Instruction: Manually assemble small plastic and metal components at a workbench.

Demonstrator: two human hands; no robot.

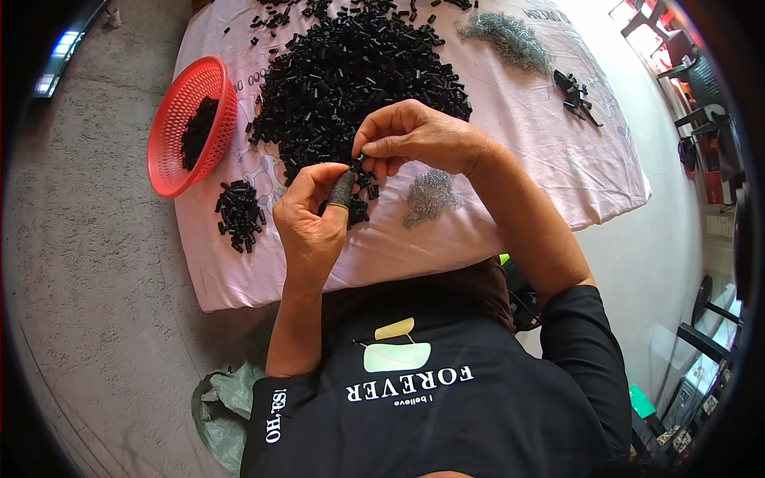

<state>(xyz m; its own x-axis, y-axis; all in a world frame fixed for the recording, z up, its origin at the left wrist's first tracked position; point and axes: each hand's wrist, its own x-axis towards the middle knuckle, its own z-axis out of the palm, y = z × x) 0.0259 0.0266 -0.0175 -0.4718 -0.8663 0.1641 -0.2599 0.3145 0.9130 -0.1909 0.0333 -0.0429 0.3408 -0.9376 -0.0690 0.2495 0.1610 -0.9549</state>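
My left hand [307,227], with a dark grey sleeve on its thumb, pinches a small black plastic piece [356,166] between thumb and fingertips. Close against it, my right hand [426,139] is closed too, its thumb and forefinger pressed together at the same piece. Whether the right fingertips hold a second, smaller part is hidden. Both hands are above the near edge of a big heap of short black tubular pieces [351,72]. Right of the hands, a small pile of thin silvery metal parts [430,197], perhaps springs, lies on the pink cloth [398,253].
A red perforated basket [163,151] holding more black pieces tilts at the left edge. Below it sits a small black pile [240,215]. Farther right are a larger silvery heap [510,41] and a black cluster [577,97]. A greenish plastic bag [223,414] lies on the floor.
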